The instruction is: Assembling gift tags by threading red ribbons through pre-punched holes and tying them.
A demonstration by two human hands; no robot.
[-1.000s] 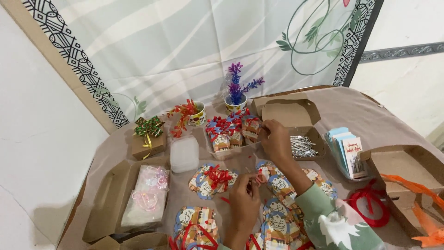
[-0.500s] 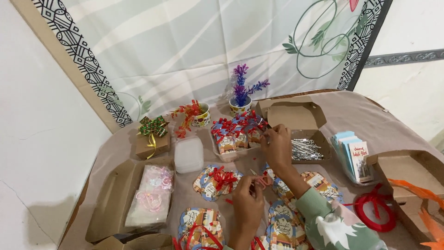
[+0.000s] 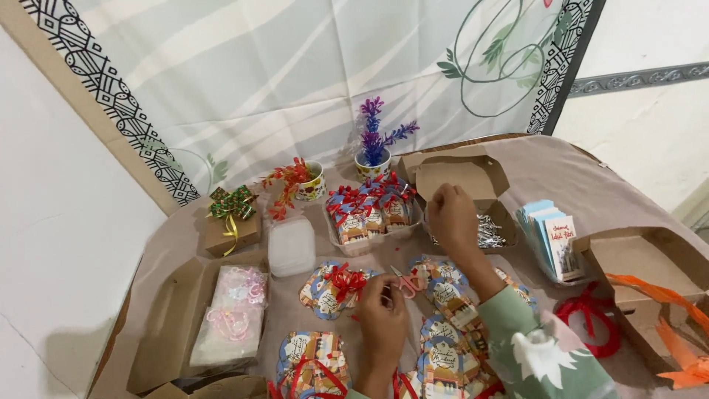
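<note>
Nearest, the left hand (image 3: 384,318) pinches the pink scissors (image 3: 406,282), which lie on the table (image 3: 177,233) beside a bowed packet (image 3: 334,288). Farther off, the right hand (image 3: 452,214) hovers, fingers curled, over the box (image 3: 461,177) of silver ties (image 3: 490,230); whether it holds anything, I cannot tell.

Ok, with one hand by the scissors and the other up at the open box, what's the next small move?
Probably lift the small scissors: the left hand sits right beside them, next to a red-bowed packet. The right hand hovers at the open cardboard box; whether it holds anything I cannot tell.
</note>
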